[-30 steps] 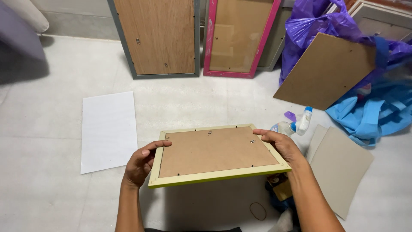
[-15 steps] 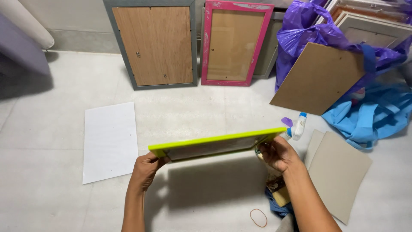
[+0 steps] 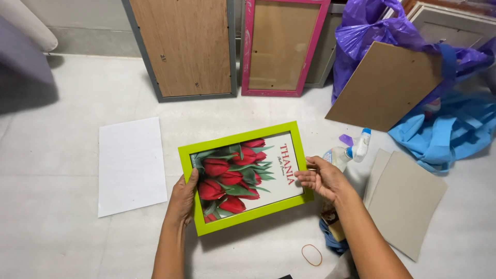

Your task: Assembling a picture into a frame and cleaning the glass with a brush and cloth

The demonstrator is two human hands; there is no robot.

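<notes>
Pale floor tiles (image 3: 67, 243) carry loose sheets and backing boards. Both hands, left (image 3: 182, 199) and right (image 3: 321, 177), clamp opposite short edges of a lime-green picture frame (image 3: 246, 176), held face-up above the floor so the tulip print shows.

A rectangular lime-green picture frame (image 3: 245, 178) is held face up above the pale tiled floor (image 3: 62, 237), showing a print of red tulips with green leaves. Its left edge is gripped by the left hand (image 3: 183, 199), thumb laid over the front; its right edge is pinched by the right hand (image 3: 321, 176). A white sheet of paper (image 3: 132, 165) is laid flat on the floor to the left. A grey-framed wooden board (image 3: 183, 49) and a pink frame (image 3: 281, 46) are leaned against the wall. A plastic spray bottle (image 3: 345, 151), grey cardboard sheets (image 3: 405, 199) and a rubber band (image 3: 311, 254) are placed to the right.
</notes>
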